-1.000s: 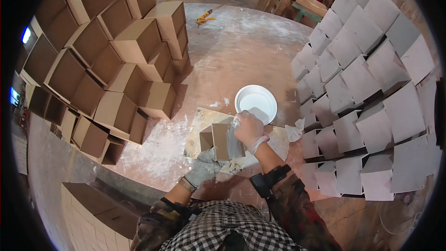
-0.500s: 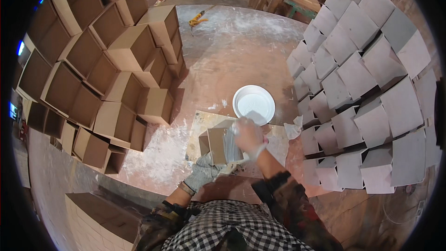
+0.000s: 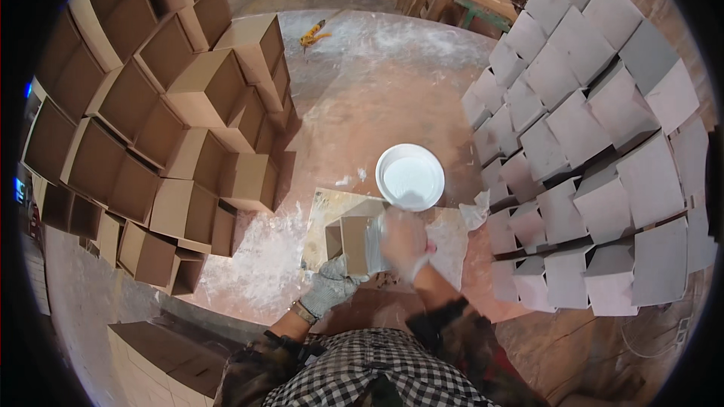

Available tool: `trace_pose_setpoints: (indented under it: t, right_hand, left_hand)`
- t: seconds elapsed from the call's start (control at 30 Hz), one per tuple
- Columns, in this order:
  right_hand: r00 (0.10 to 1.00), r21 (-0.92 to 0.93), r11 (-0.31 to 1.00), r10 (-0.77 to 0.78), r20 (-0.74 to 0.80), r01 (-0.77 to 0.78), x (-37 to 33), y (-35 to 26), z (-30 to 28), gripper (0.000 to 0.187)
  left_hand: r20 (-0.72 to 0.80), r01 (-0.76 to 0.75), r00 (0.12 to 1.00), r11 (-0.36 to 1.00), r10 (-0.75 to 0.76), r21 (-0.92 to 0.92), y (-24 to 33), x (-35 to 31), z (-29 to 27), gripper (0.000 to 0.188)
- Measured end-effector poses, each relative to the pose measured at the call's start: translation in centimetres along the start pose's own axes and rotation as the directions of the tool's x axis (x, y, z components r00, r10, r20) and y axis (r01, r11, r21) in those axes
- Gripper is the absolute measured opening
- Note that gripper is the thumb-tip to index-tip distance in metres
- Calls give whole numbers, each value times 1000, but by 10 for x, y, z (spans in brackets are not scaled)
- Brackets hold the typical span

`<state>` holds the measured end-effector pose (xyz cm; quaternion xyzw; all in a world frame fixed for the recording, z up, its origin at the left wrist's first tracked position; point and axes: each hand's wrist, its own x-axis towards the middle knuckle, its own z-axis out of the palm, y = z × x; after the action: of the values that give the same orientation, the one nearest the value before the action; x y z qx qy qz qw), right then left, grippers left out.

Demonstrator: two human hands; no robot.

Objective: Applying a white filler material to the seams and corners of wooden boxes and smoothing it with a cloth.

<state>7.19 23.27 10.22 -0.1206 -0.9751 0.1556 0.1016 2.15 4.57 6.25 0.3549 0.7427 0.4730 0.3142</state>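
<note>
My left hand [image 3: 332, 291], in a grey knit glove, grips the lower near edge of a small open brown box [image 3: 353, 245]. The box's hollow faces left, and its right side carries a pale grey-white coating. Over that coated side is my right hand [image 3: 406, 241], smeared by motion, so its fingers and anything in them are unclear. A bit of pink shows at its right edge. Just beyond the hands stands a round white basin [image 3: 410, 175] with white stuff inside. Beneath the box lies a stained board [image 3: 320, 218].
Brown open boxes [image 3: 207, 87] are stacked high on the left of the table [image 3: 339, 98]. Grey-white coated boxes [image 3: 577, 124] form a stack on the right. A yellow tool [image 3: 313, 35] lies at the far edge. Crumpled white plastic [image 3: 475, 211] sits right of the basin.
The view has shifted slightly. My right hand still moves in a blur at the box's coated side, now a little lower. The person's legs at the far left have gone out of view.
</note>
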Motion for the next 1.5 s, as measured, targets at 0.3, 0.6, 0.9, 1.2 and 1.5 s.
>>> trace_pose_setpoints:
  t: [0.3,0.6,0.9,1.2,1.5]
  right_hand:
    - [996,61,996,-74,46,71,29,9,8,18]
    - [943,30,946,-318,-96,322,-82,18,44,22]
    - [980,43,981,193,-42,-191,6,-14,11,22]
    - [992,-58,992,-112,-65,108,-22,-1,27,23]
    - [882,215,878,-353,-310,427,-54,-14,25,59]
  left_hand:
    - [-84,-8,996,1000,8,6,37,-6,-5,34]
    - [-68,-9,998,996,3,-84,17,-2,22,42]
    - [-91,-93,991,995,95,24,-3,1,21,41]
    - [-46,-205,978,906,203,-370,-8,-17,22,40]
    - [-98,-190,982,870,163,-456,-43,-9,25,43]
